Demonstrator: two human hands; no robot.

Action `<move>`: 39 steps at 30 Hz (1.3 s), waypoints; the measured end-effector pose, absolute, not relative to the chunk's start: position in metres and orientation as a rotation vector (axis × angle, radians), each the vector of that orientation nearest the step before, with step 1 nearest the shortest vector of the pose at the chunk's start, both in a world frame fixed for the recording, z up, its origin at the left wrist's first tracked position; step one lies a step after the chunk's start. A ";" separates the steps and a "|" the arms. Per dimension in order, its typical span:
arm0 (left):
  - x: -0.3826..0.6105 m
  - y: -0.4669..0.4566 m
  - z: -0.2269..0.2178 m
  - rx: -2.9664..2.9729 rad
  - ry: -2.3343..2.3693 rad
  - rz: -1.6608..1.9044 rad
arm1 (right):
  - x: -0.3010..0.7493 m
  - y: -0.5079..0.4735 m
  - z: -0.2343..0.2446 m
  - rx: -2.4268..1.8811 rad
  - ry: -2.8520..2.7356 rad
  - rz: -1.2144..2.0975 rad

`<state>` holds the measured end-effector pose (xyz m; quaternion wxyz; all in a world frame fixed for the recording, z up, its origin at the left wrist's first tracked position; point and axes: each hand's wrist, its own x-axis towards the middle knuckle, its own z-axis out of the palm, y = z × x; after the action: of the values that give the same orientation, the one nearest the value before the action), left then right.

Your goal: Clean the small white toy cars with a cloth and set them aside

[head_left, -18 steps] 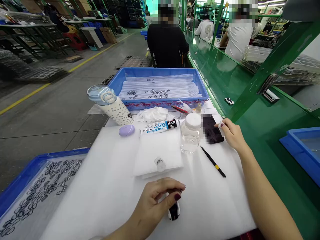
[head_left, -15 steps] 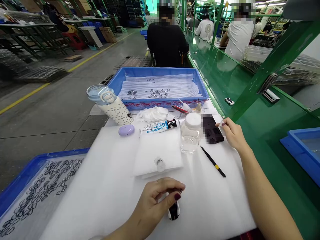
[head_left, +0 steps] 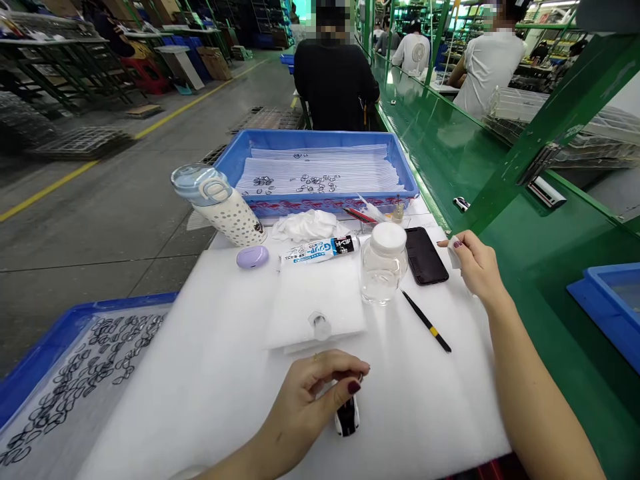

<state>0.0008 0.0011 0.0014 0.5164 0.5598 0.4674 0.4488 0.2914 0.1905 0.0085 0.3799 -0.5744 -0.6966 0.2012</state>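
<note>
My left hand (head_left: pixel 313 407) is closed in a pinch above the white foam-covered table (head_left: pixel 200 373). A tiny dark bit shows at its fingertips, too small to name. Just under the thumb is a white and black toy car (head_left: pixel 347 419), partly hidden by the hand. Off to the right, my right hand (head_left: pixel 477 267) pinches a small white cloth piece (head_left: pixel 454 253) between thumb and fingers, beside a black phone (head_left: pixel 427 257). Black tweezers (head_left: pixel 426 321) with a yellow band lie left of the right forearm. A clear jar (head_left: pixel 384 267) with a white lid stands by the phone.
A folded white foam pad (head_left: pixel 315 293), a glue tube (head_left: pixel 320 250), a purple case (head_left: pixel 253 257) and a tilted bottle (head_left: pixel 220 203) are on the table. Blue trays (head_left: pixel 325 137) hold small black rings. Another toy car (head_left: pixel 461 203) sits on the green conveyor (head_left: pixel 540 287). People sit ahead.
My right hand has moved a little to the right, away from the phone, with the white cloth piece still pinched. The left hand has hardly moved.
</note>
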 end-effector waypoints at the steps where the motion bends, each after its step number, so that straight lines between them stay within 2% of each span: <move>1: 0.001 0.001 0.002 1.316 1.114 1.085 | 0.291 0.188 0.010 -1.479 -1.770 0.453; 4: 0.002 0.001 0.003 1.195 1.064 1.125 | 0.278 0.171 0.020 -1.392 -1.668 0.311; 7: 0.002 0.000 0.003 1.053 1.034 1.187 | 0.249 0.137 0.032 -1.022 -1.573 0.197; 11: 0.000 0.000 -0.002 0.905 0.991 1.261 | 0.199 0.091 0.036 -0.449 -1.953 0.304; 15: -0.002 0.000 -0.004 0.788 0.980 1.269 | 0.168 0.072 0.025 -0.308 -2.167 0.307; 20: 0.000 0.001 0.003 0.684 1.022 1.263 | 0.185 0.087 0.025 -0.372 -2.039 0.137; 23: 0.001 0.001 0.006 0.713 0.994 1.229 | 0.221 0.118 0.027 -0.647 -1.761 0.044; 26: 0.001 0.000 0.006 0.764 0.980 1.170 | 0.255 0.155 0.020 -1.172 -1.535 0.281; 29: 0.000 -0.001 0.004 0.800 0.996 1.139 | 0.270 0.181 0.009 -1.571 -1.569 0.453; 35: -0.001 0.000 0.000 0.805 1.030 1.122 | 0.267 0.187 0.002 -1.586 -1.717 0.504; 39: -0.001 0.000 0.001 0.795 1.037 1.120 | 0.261 0.167 0.017 -1.435 -1.583 0.228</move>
<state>-0.0008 -0.0004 0.0006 0.6520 0.3502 0.4570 0.4933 0.2610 0.1668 0.0168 0.4761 -0.5873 -0.6479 0.0932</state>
